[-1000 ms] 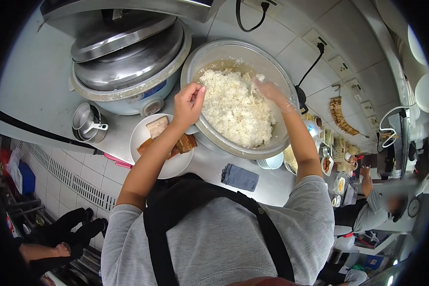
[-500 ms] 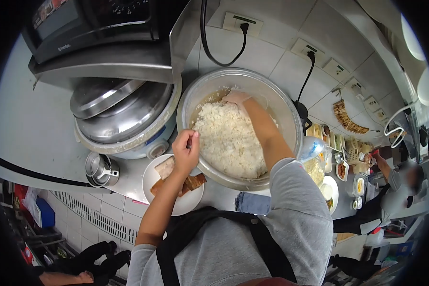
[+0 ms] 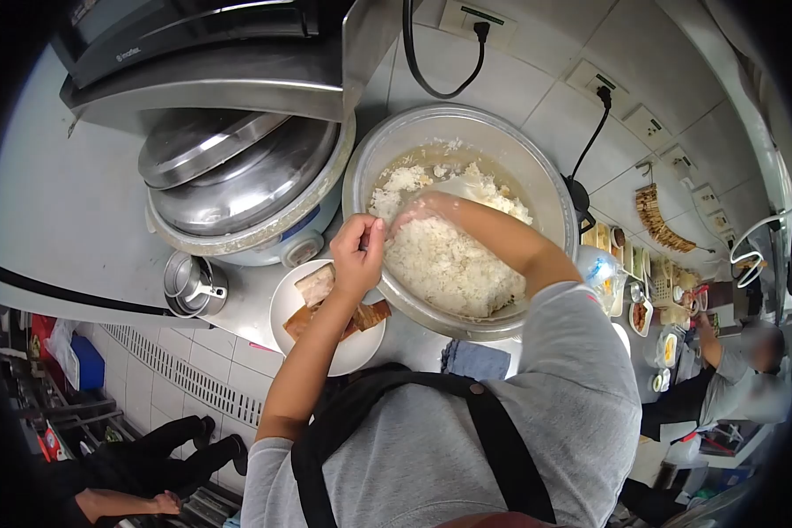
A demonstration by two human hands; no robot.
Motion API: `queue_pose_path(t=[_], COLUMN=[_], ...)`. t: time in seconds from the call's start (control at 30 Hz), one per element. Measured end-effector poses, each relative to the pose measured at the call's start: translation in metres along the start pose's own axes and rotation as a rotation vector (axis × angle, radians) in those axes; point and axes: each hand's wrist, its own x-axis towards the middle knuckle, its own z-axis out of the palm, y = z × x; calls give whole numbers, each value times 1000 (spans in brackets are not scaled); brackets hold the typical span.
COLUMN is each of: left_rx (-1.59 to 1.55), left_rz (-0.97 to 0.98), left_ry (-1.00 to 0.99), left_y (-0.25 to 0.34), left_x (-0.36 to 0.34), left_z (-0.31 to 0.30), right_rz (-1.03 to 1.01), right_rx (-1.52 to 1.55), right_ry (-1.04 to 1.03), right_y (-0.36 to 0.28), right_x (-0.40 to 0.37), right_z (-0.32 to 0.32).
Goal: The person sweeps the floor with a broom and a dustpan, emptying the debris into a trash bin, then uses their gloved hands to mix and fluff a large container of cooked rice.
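the white rice [image 3: 453,273] lies in a wide metal pot [image 3: 554,180], a lumpy mound whose long axis seems to run from far left to near right. the right hand [image 3: 418,209] is at its far-left part, touching the grains, so most of the mound lies near and to the right of those fingers. they are partly hidden, and whether they are spread or pressed together i cannot tell (a clear, filmy sheen on the hand looks like thin plastic). the left hand [image 3: 359,253] is farther from the rice, beside the pot's left rim, its fingers curled in with the thumb against them and nothing showing between.

the pot is round and dull grey, with a pale, worn lip. below the left forearm, a smooth white plate [image 3: 361,354] holds brown, glossy slabs of meat [image 3: 377,315] and one paler piece. a soft, dark blue-grey cloth [image 3: 475,359] lies folded on the shiny tabletop [image 3: 414,348], and domed metal lids [image 3: 238,192] rest on the rice cooker [image 3: 268,253] at far left.
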Motion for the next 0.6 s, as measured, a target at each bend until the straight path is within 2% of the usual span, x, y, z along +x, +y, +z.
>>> queue_pose_path(t=[0.1, 0.13, 0.17, 0.23, 0.3, 0.33, 0.4, 0.43, 0.5, 0.57, 0.6], left_rx=[-6, -5, -5, -5, -30, -27, -17, -11, -32, -48, -41], left_rz=[22, 23, 25, 28, -2, 4, 40, 49, 0, -10, -6], left_ry=[-31, -37, -36, -43, -48, -46, -34, -24, -18, -10, -19], left_y=[2, 3, 3, 5, 6, 5, 2, 2, 1, -2, -2], left_x=[1, 1, 2, 0, 0, 0, 0, 1, 1, 1, 2], left_z=[-1, -1, 0, 0, 0, 0, 0, 0, 1, 1, 0], right_rz=[-98, -79, -80, -225, -75, -80, -206, -216, -168, -270, -223], right_rx=[-110, -238, -232, 304, 381, 379, -200, -209, 744, 817, 482], right_ry=[-123, -159, -154, -506, 50, 55, 714, 721, 551, 380, 355], right_y=[-1, -7, 4, 41, 62, 86, 126, 115, 86, 61, 30], right_x=[-34, -55, -47, -11, 19, 48, 102, 97, 86, 106, 87], right_z=[8, -1, -12, -47, -78, -90, -108, -107, -81, -61, -50])
